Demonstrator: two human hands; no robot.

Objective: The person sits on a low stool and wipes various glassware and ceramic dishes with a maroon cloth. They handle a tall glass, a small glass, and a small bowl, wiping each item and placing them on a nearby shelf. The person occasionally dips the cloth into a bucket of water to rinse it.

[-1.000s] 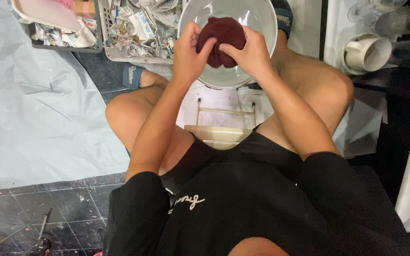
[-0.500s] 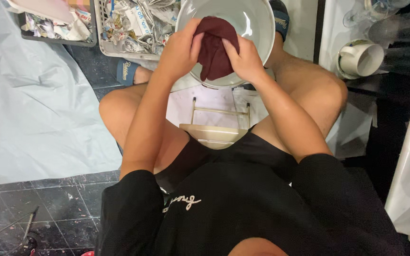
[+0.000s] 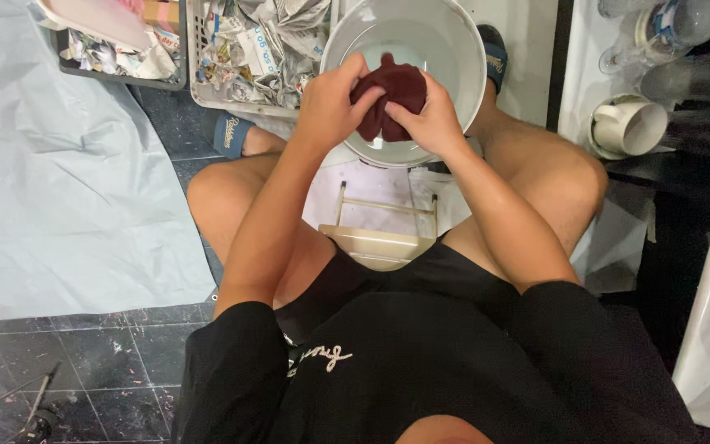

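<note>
Left hand (image 3: 330, 107) and right hand (image 3: 429, 123) both clenched on dark red cloth (image 3: 392, 94), bunched tight between them, fingers curled into folds. Cloth held over white bowl (image 3: 454, 49), above near rim; whether it touches water inside, cannot tell. Bowl sits on floor between person's bare knees, past small wooden stool (image 3: 380, 238). Basket of crumpled newspaper (image 3: 265, 49) just beside bowl's left edge. Pale plastic sheet (image 3: 59, 181) spread over dark tiled floor at left. White cup (image 3: 630, 127) lies at right.
</note>
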